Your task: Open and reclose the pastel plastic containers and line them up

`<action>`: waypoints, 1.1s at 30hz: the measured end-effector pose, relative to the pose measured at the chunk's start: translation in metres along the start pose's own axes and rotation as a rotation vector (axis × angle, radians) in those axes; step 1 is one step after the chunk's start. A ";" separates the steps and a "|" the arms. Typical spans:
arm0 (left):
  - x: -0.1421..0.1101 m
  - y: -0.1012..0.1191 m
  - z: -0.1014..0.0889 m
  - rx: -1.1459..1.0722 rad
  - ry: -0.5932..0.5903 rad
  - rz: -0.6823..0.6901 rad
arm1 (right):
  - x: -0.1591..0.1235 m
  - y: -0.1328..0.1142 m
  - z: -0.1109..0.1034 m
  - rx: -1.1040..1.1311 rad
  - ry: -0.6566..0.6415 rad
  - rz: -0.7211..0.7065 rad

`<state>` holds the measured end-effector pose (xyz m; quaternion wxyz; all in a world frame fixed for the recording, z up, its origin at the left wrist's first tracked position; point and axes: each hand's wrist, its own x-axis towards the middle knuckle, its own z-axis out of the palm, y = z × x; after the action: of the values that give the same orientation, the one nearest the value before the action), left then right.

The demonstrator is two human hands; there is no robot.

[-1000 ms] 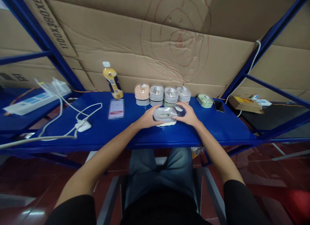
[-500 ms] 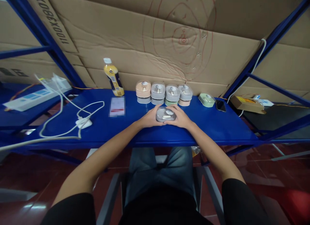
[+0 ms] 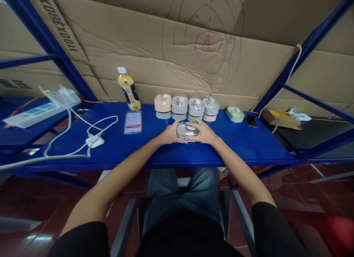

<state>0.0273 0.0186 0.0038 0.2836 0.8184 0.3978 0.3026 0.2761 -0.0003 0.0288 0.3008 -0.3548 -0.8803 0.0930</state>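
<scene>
Both hands are around a small grey lidded container [image 3: 184, 129] with a clear top and a pale latch, near the middle of the blue table. My left hand [image 3: 170, 133] is closed on its left side. On the other side, my right hand [image 3: 205, 133] is closed on it too, with fingers reaching over the lid and partly hiding its round sticker. Behind stand stacked containers of the same kind: one stack with a peach top [image 3: 163, 102], and grey-topped stacks [image 3: 179, 103]. A single green container [image 3: 235, 114] lies further right.
A yellow drink bottle [image 3: 129, 90] and a blurred-out card [image 3: 133, 122] are on the left of the blue table [image 3: 155, 153], beside a white cable with an adapter [image 3: 94, 140]. A phone [image 3: 251, 120] lies at the right, near a small carton [image 3: 281, 119]. Cardboard [image 3: 132, 39] walls the back.
The fingers of my right hand have come further over the lid and now cover part of the sticker. Both hands remain on the container; the view has shifted slightly.
</scene>
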 end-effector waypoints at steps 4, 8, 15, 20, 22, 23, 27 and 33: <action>0.001 -0.001 -0.001 0.020 -0.001 -0.007 | -0.003 -0.001 0.006 -0.101 0.017 0.002; 0.001 -0.003 -0.001 0.038 -0.005 -0.006 | -0.003 -0.003 0.008 -0.159 -0.013 0.006; -0.001 0.000 -0.003 0.077 -0.026 0.079 | -0.031 -0.012 -0.014 -0.143 -0.155 0.008; 0.001 -0.004 -0.001 0.145 -0.005 0.157 | -0.081 -0.038 -0.037 -0.428 -0.161 0.265; 0.002 -0.006 0.000 0.157 0.014 0.171 | -0.100 -0.044 -0.047 -0.569 -0.147 0.420; 0.002 -0.008 0.001 0.160 0.023 0.177 | -0.108 -0.044 -0.052 -0.630 -0.137 0.496; 0.003 -0.011 0.002 0.173 0.024 0.209 | -0.121 -0.024 -0.070 -0.753 -0.093 0.707; 0.004 -0.012 0.002 0.176 -0.001 0.222 | -0.087 0.034 -0.085 -0.731 -0.073 0.868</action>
<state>0.0248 0.0277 -0.0047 0.1756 0.8791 0.3298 0.2959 0.3956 -0.0390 0.0437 0.0622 -0.7618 -0.6385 -0.0904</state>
